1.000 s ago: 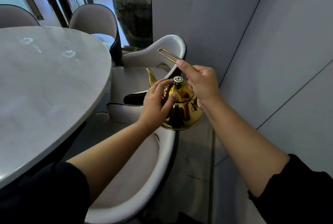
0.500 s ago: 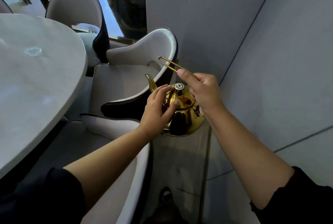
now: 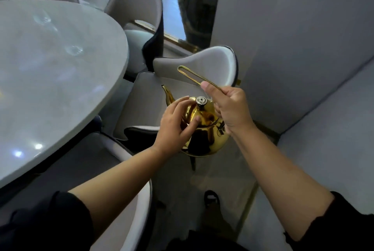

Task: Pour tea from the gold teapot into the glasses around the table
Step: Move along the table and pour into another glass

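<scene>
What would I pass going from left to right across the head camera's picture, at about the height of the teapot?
Round table → left hand → gold teapot → right hand gripping the teapot's handle → grey wall panel.

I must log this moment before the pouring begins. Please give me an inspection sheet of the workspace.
Surface: round pale table, glossy, with light reflections.
Job's things: gold teapot held in the air beside the table, spout toward the chairs; two glasses on the table, blurred.
Clutter: nothing seen.
Hands: right hand grips the wire handle; left hand rests on the lid near the knob.
Cables: nothing seen.
Surroundings: grey chairs, large dark jar, grey wall panels.
</scene>
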